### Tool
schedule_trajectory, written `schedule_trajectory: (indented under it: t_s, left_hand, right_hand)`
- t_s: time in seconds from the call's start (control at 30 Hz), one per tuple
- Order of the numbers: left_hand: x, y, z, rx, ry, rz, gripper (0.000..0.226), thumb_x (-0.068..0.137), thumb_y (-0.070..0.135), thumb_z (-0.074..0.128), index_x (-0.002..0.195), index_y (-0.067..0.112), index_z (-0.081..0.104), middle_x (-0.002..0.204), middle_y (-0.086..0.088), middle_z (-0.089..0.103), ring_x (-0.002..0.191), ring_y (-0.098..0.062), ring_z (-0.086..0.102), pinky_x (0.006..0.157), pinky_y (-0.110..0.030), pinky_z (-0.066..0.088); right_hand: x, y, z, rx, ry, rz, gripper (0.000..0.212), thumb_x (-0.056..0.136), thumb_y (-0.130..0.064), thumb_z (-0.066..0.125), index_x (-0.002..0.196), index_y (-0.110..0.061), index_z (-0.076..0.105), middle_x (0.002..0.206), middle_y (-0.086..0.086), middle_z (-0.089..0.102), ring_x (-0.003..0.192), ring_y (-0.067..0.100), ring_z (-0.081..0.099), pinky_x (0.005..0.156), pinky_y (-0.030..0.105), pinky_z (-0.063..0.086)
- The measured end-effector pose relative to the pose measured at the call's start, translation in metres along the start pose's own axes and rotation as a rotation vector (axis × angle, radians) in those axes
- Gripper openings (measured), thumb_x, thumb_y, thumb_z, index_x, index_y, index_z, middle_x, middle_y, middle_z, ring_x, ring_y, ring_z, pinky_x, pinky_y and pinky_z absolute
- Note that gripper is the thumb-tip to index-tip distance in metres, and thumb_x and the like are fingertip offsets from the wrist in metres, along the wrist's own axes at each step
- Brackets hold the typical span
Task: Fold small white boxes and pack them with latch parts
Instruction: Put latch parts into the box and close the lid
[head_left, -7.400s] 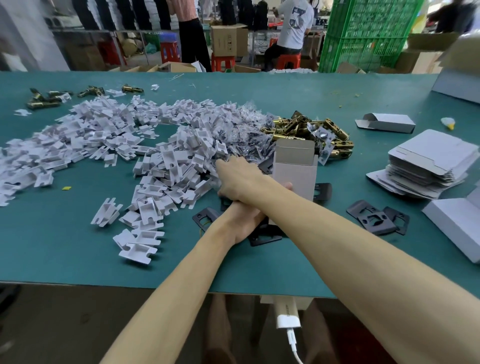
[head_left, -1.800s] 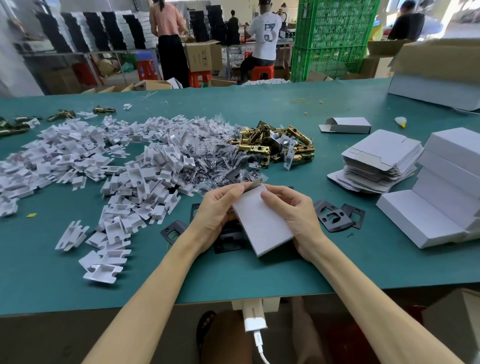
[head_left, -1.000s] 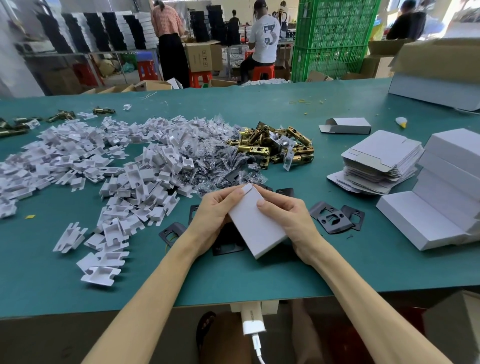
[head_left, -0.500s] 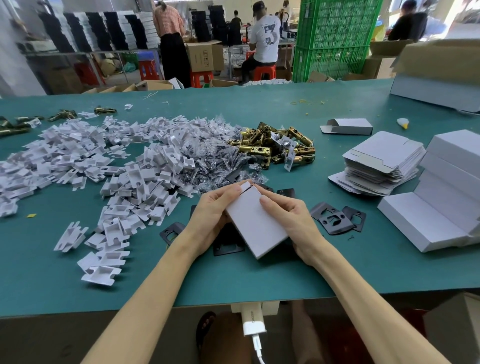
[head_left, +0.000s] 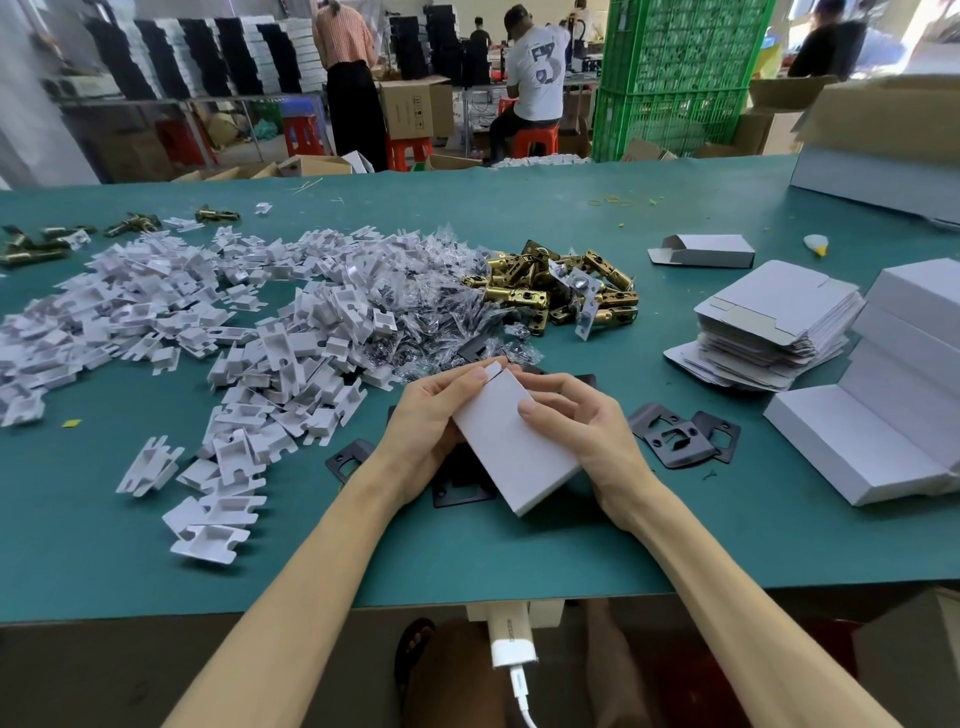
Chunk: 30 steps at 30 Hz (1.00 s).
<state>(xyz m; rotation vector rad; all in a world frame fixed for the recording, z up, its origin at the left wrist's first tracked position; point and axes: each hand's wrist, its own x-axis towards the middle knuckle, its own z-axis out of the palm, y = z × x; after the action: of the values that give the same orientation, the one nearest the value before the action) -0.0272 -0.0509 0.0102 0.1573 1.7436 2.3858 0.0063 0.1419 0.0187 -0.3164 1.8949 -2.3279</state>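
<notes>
A small white box (head_left: 511, 447) lies tilted between both hands above the green table (head_left: 519, 561). My left hand (head_left: 434, 421) grips its left edge, thumb pressing the top flap at the far end. My right hand (head_left: 582, 423) holds the right edge, thumb on the top face. Brass latch parts (head_left: 561, 288) are heaped beyond the hands. Black strike plates (head_left: 675, 434) lie to the right and another black plate (head_left: 460, 486) sits under the box. A stack of flat white box blanks (head_left: 769, 322) rests at the right.
A wide heap of white plastic inserts (head_left: 218, 322) and clear screw bags (head_left: 441, 291) covers the left and centre. Closed white boxes (head_left: 893, 395) are stacked at the right edge. One folded box (head_left: 701, 251) lies farther back. People work beyond the table near green crates (head_left: 675, 78).
The box stood upright earlier with my arms crossed at the heap. Both hands now hold it flat and tilted; over the last second my left thumb has pressed the end flap down.
</notes>
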Motion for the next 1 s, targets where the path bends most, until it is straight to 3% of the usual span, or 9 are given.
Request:
schedule_trajectory:
  t_s: [0.2,0.43,0.77,1.0]
  left_hand:
    - [-0.001,0.001,-0.0008,0.011,-0.005,0.004,0.033,0.099,0.027,0.066,0.126,0.009,0.074,0.131,-0.014,0.071,0.118,-0.029,0.065,0.114,-0.06,0.043]
    - [-0.0004,0.0023,0.0028,-0.012,0.021,-0.007,0.037,0.099,0.022,0.064,0.131,0.004,0.069,0.131,-0.014,0.071,0.12,-0.028,0.065,0.116,-0.056,0.043]
    - [-0.0028,0.0043,0.0017,0.017,-0.022,0.016,0.03,0.101,0.026,0.065,0.124,0.01,0.075,0.129,-0.014,0.072,0.106,-0.023,0.068,0.092,-0.04,0.059]
    - [-0.0034,0.0043,0.0024,0.012,0.021,0.04,0.032,0.098,0.026,0.069,0.122,0.008,0.075,0.128,-0.013,0.073,0.106,-0.022,0.069,0.093,-0.041,0.059]
  right_hand:
    - [0.0,-0.0019,-0.0002,0.026,-0.018,0.026,0.033,0.084,-0.03,0.077,0.117,-0.025,0.076,0.112,0.005,0.077,0.096,0.018,0.073,0.081,0.027,0.058]
    - [-0.0002,-0.0029,0.0016,0.057,-0.025,0.03,0.034,0.085,-0.028,0.077,0.118,-0.023,0.076,0.113,0.007,0.077,0.096,0.016,0.071,0.081,0.024,0.055]
    - [-0.0004,-0.0031,0.0008,0.045,-0.022,0.034,0.033,0.084,-0.03,0.077,0.117,-0.027,0.077,0.112,0.006,0.077,0.095,0.017,0.073,0.078,0.024,0.056]
    - [-0.0018,-0.0049,0.0004,0.029,-0.05,0.042,0.035,0.085,-0.03,0.076,0.12,-0.028,0.076,0.115,0.004,0.077,0.096,0.017,0.072,0.08,0.024,0.056]
